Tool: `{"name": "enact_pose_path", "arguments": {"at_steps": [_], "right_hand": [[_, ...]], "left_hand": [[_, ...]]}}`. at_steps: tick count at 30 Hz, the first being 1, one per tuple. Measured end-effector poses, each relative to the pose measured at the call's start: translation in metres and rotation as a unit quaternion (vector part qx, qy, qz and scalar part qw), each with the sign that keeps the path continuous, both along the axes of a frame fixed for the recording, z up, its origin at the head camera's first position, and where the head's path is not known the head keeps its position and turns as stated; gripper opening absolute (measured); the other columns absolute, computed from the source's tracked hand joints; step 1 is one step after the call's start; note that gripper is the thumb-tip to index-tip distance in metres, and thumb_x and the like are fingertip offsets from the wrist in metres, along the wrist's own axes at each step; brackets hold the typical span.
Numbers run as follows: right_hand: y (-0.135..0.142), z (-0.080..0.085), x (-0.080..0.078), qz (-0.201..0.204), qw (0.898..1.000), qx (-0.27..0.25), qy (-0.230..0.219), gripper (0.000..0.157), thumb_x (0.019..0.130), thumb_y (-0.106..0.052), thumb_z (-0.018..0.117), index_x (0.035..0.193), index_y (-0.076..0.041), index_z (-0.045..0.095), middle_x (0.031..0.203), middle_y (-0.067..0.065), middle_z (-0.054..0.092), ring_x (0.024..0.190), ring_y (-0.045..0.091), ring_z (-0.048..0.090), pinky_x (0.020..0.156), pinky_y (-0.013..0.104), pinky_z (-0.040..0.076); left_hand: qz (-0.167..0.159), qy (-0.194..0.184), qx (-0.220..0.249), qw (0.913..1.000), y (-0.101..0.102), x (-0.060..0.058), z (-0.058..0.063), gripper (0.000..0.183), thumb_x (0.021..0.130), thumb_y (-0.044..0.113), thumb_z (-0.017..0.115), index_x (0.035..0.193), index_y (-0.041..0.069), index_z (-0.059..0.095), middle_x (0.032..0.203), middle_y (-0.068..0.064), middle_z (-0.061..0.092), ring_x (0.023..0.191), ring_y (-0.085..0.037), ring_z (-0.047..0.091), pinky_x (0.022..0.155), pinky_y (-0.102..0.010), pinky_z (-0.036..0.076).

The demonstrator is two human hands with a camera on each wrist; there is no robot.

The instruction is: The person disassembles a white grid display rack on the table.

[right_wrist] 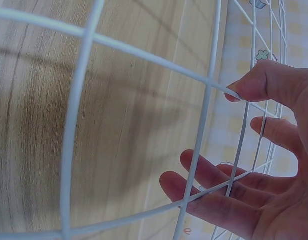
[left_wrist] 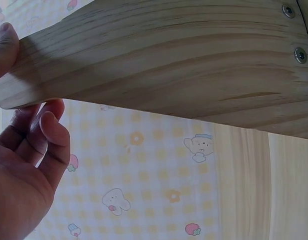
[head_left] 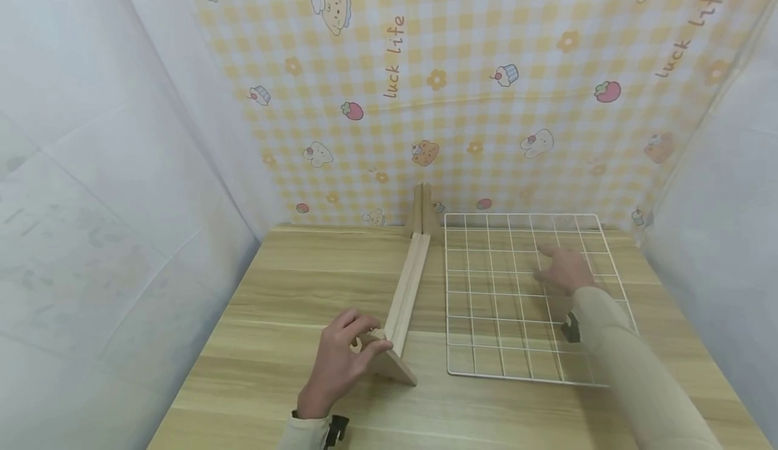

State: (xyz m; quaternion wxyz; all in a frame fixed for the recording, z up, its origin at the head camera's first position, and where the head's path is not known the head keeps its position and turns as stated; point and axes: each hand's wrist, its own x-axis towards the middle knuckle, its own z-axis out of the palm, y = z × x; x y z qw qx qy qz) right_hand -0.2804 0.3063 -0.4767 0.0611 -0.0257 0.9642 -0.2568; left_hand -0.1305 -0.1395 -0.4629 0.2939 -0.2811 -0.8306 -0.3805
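In the head view we are reading "luck life" twice, both in brownish-orange print on the yellow-and-white checked cloth (head_left: 468, 109). The first inscription (head_left: 394, 57) is standing toward twelve o'clock, its words running upward; the second inscription (head_left: 695, 28) is sitting toward two o'clock, slanting up to the right. In the right wrist view, between five and six o'clock, we are making out a small orange letter (right_wrist: 187, 231), apparently "e", on checked cloth.

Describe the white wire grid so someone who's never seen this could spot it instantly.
Find the wooden table below the checked backdrop. On its right side, by the person's right hand, is the wire grid. Its thin white bars form an open lattice, unlike the solid, pale wooden stand to its left.
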Motion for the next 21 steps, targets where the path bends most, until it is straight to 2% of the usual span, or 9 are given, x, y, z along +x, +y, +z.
{"name": "enact_pose_path", "arguments": {"at_steps": [4, 7, 10, 13, 15, 18, 19, 21], "right_hand": [[-0.002, 0.000, -0.001, 0.006, 1.000, 0.005, -0.002, 0.076, 0.084, -0.023, 0.070, 0.149, 0.002, 0.039, 0.134, 0.042, 0.052, 0.043, 0.009, 0.038, 0.042, 0.027, 0.045], [-0.001, -0.002, -0.003, 0.010, 1.000, 0.013, -0.004, 0.076, 0.084, -0.023, 0.070, 0.149, 0.002, 0.040, 0.135, 0.041, 0.052, 0.045, 0.012, 0.040, 0.044, 0.030, 0.047], [-0.001, -0.003, -0.005, 0.018, 0.999, 0.028, 0.002, 0.075, 0.083, -0.024, 0.071, 0.147, 0.003, 0.042, 0.138, 0.039, 0.050, 0.060, 0.023, 0.054, 0.053, 0.035, 0.051], [-0.001, -0.004, -0.006, 0.021, 0.999, 0.032, 0.003, 0.075, 0.082, -0.024, 0.072, 0.146, 0.003, 0.044, 0.144, 0.038, 0.044, 0.074, 0.032, 0.060, 0.058, 0.037, 0.051], [-0.002, -0.004, -0.006, 0.021, 0.999, 0.031, 0.000, 0.075, 0.082, -0.023, 0.072, 0.146, 0.003, 0.044, 0.145, 0.037, 0.043, 0.074, 0.031, 0.059, 0.057, 0.036, 0.050], [-0.002, -0.005, -0.007, 0.018, 1.000, 0.024, -0.010, 0.075, 0.082, -0.022, 0.072, 0.146, 0.003, 0.043, 0.146, 0.037, 0.042, 0.063, 0.024, 0.055, 0.051, 0.032, 0.048], [-0.002, -0.005, -0.007, 0.016, 1.000, 0.021, -0.014, 0.075, 0.082, -0.022, 0.072, 0.147, 0.003, 0.043, 0.146, 0.037, 0.042, 0.060, 0.026, 0.055, 0.050, 0.032, 0.048], [-0.002, -0.006, -0.008, 0.018, 0.999, 0.030, -0.009, 0.075, 0.081, -0.023, 0.073, 0.146, 0.003, 0.044, 0.146, 0.036, 0.043, 0.071, 0.031, 0.061, 0.054, 0.035, 0.051]], "left_hand": [[0.004, 0.001, -0.006, 1.0000, 0.002, -0.001, 0.001, 0.026, 0.071, 0.022, 0.088, 0.088, 0.013, 0.071, 0.077, 0.006, 0.059, 0.065, -0.003, 0.049, 0.055, -0.015, 0.046], [0.009, -0.003, -0.013, 0.9999, 0.004, -0.001, 0.001, 0.026, 0.070, 0.024, 0.088, 0.088, 0.013, 0.072, 0.076, 0.006, 0.058, 0.064, -0.002, 0.049, 0.054, -0.016, 0.045], [0.009, -0.002, -0.017, 0.9998, 0.005, -0.002, 0.001, 0.027, 0.070, 0.024, 0.088, 0.087, 0.013, 0.072, 0.075, 0.006, 0.058, 0.063, -0.003, 0.050, 0.053, -0.017, 0.046], [0.007, -0.003, -0.019, 0.9998, 0.007, -0.003, 0.001, 0.027, 0.070, 0.024, 0.088, 0.088, 0.012, 0.072, 0.075, 0.006, 0.057, 0.063, -0.003, 0.051, 0.053, -0.017, 0.046], [0.008, -0.006, -0.020, 0.9998, 0.008, -0.003, 0.002, 0.028, 0.070, 0.025, 0.088, 0.089, 0.012, 0.072, 0.075, 0.006, 0.057, 0.064, -0.003, 0.050, 0.054, -0.016, 0.046], [0.010, -0.004, -0.023, 0.9997, 0.009, -0.004, 0.003, 0.028, 0.070, 0.026, 0.088, 0.089, 0.012, 0.072, 0.074, 0.006, 0.055, 0.064, -0.002, 0.050, 0.054, -0.014, 0.044], [0.009, -0.004, -0.024, 0.9997, 0.010, -0.004, 0.003, 0.029, 0.070, 0.026, 0.088, 0.089, 0.012, 0.073, 0.073, 0.006, 0.054, 0.063, -0.002, 0.049, 0.054, -0.012, 0.043], [0.008, 0.000, -0.025, 0.9997, 0.011, -0.005, 0.003, 0.029, 0.070, 0.027, 0.088, 0.089, 0.012, 0.072, 0.073, 0.006, 0.053, 0.063, -0.003, 0.049, 0.055, -0.010, 0.040]]}}
